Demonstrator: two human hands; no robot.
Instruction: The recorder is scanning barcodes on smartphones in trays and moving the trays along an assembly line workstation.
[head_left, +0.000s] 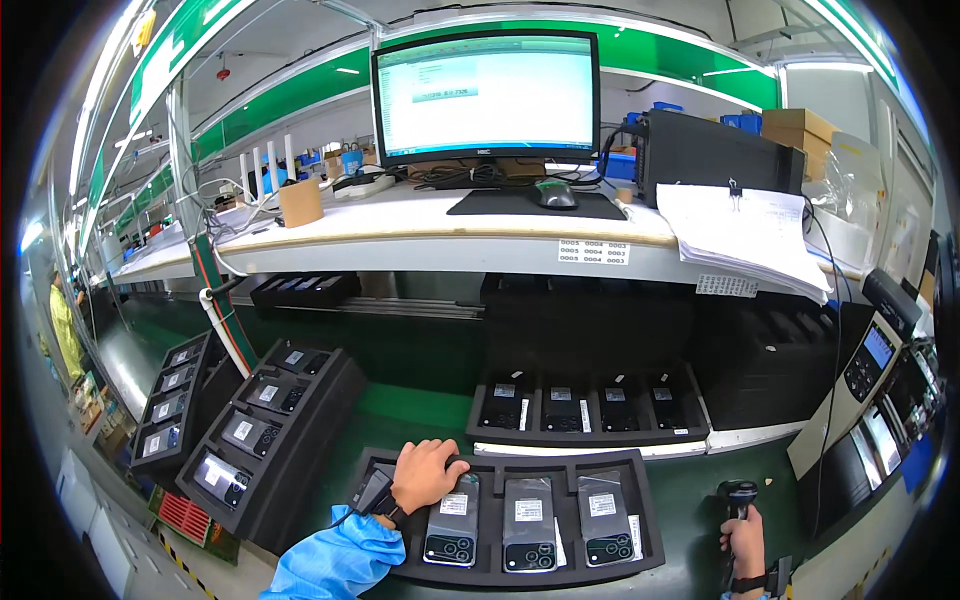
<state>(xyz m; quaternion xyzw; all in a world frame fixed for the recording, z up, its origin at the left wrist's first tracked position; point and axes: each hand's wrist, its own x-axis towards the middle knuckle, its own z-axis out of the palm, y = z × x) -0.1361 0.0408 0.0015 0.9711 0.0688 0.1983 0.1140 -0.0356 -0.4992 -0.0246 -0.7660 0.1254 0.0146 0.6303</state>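
A black foam tray (500,582) lies before me, with several slots. Three phones show in it, backs up and with white labels: a left phone (452,522), a middle phone (528,524) and a right phone (604,515). My left hand (428,474) is closed over the tray's far rim, just above the left phone. Its wrist and a dark strapped device hide much of the leftmost slot. To the right of the tray, my right hand (745,543) grips a black handheld barcode scanner (738,490), which stands upright.
At left, two tilted foam trays (290,440) (172,400) hold more phones. Behind mine sits another phone tray (590,405), with stacked black trays (765,360) beside it. A shelf above carries a monitor (487,95), mouse (556,195) and papers (740,225). A label printer (865,370) stands right.
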